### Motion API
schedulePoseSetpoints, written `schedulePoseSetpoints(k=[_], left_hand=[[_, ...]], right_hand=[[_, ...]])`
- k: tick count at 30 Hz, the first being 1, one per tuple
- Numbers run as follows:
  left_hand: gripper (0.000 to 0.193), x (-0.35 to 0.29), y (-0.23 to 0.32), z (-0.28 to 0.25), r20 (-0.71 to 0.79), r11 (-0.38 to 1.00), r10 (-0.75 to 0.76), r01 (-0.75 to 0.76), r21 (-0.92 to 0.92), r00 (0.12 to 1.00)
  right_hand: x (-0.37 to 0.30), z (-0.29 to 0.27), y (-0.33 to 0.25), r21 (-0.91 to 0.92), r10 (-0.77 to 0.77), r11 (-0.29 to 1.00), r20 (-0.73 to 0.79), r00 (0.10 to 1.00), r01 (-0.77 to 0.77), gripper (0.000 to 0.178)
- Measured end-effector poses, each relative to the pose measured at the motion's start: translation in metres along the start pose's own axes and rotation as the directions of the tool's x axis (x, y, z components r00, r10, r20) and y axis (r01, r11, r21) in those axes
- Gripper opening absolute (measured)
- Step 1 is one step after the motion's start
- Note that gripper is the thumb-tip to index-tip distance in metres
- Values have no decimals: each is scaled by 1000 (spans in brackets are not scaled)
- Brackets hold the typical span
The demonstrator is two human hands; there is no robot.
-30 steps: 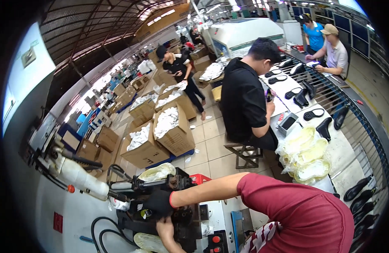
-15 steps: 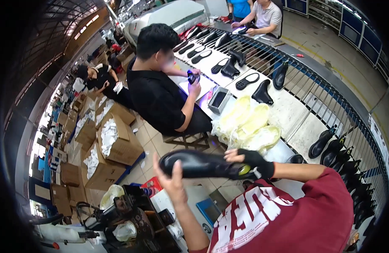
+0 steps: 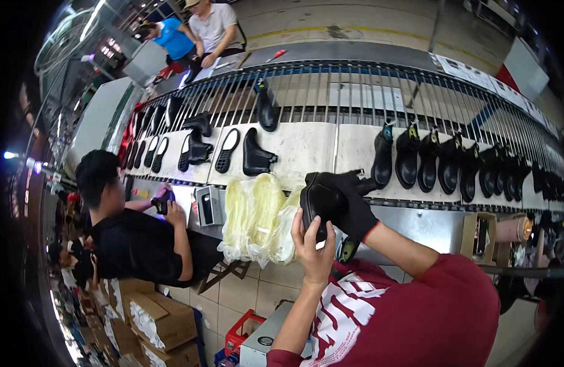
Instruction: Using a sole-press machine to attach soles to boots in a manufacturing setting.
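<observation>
Between my two hands is a black ankle boot [image 3: 318, 197], raised in front of my chest and tilted. My bare left hand [image 3: 311, 249] grips its lower end, with fingers and thumb pressed on the dark surface. On the other side, my right hand [image 3: 359, 215], in a black glove with a red-edged cuff, is wrapped round the boot; its fingers are partly hidden against the black. Just left of the boot lie pale yellow foot-shaped pieces in clear plastic bags [image 3: 260, 214]. Below my right wrist, a dark thing with a yellow-green patch [image 3: 348, 249] partly shows.
A roller conveyor [image 3: 355, 101] with white boards runs across ahead. Several black boots [image 3: 438, 162] line its right; loose soles [image 3: 228, 150] and boots lie left. A seated co-worker [image 3: 141, 238] handles a dark item beside a grey box [image 3: 208, 207]. Cartons [image 3: 162, 318] stand lower left.
My view has swung right toward the conveyor. The boot, held lengthwise before, is now turned more end-on, and my left hand has shifted to its lower end.
</observation>
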State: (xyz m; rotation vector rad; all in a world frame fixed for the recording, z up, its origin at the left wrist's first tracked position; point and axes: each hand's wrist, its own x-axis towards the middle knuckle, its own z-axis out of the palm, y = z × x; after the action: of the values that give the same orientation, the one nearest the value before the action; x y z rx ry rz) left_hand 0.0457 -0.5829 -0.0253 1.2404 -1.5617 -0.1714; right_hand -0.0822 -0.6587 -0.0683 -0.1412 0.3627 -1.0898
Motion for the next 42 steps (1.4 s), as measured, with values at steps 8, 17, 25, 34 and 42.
schedulePoseSetpoints(k=[8, 17, 25, 34, 42], left_hand=[[43, -21, -33, -9, 362, 954, -300, 275, 118, 883], [33, -116, -103, -88, 336, 688, -709, 713, 134, 620], [37, -247, -103, -139, 293, 230, -926, 971, -69, 240], [45, -225, -121, -115, 441, 65, -891, 991, -114, 109], [60, -119, -113, -123, 573, 9, -744, 862, -506, 344]], right_hand=[[118, -169, -88, -937, -748, 332, -190, 636, 112, 48], [158, -216, -120, -963, -776, -165, -5, 630, -211, 45], [6, -167, -74, -878, 164, -452, 89, 982, 155, 62], [15, -146, -11, -741, 659, -324, 270, 702, 588, 42], [10, 82, 38, -238, 823, -108, 523, 221, 965, 42]])
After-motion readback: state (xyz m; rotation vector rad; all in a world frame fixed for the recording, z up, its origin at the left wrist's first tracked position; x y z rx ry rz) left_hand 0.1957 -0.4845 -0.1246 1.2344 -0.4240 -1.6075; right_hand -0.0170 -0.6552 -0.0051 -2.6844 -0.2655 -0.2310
